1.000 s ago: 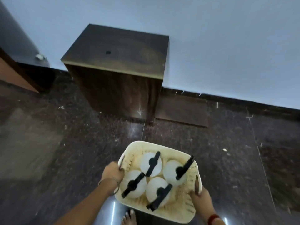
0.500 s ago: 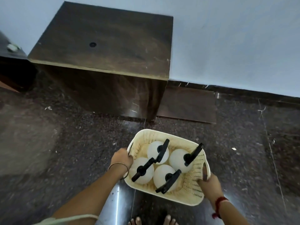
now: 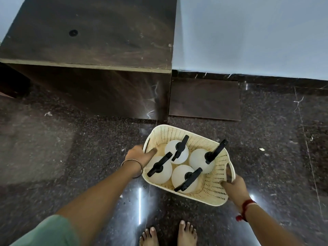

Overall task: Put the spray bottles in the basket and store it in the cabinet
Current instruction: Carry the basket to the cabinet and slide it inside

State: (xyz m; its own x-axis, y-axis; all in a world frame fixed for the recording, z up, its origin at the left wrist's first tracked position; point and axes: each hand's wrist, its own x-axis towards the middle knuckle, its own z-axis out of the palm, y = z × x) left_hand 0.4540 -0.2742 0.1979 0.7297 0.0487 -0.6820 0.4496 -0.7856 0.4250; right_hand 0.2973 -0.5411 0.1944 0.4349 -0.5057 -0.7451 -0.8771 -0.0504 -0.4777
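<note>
A cream perforated plastic basket is held above the dark floor, just in front of the cabinet. Inside it stand several white spray bottles with black trigger heads, upright and close together. My left hand grips the basket's left handle, thumb inside the rim. My right hand grips the right handle. The dark wooden cabinet fills the upper left; its front face looks closed and in shadow.
A pale wall rises behind and right of the cabinet. A low dark brown panel sits at the wall's base, right of the cabinet. The polished dark stone floor spreads all around. My bare feet show at the bottom edge.
The view has closed in on the cabinet, which looms larger and nearer. The basket stays held in both hands and has come closer to the cabinet's front right corner.
</note>
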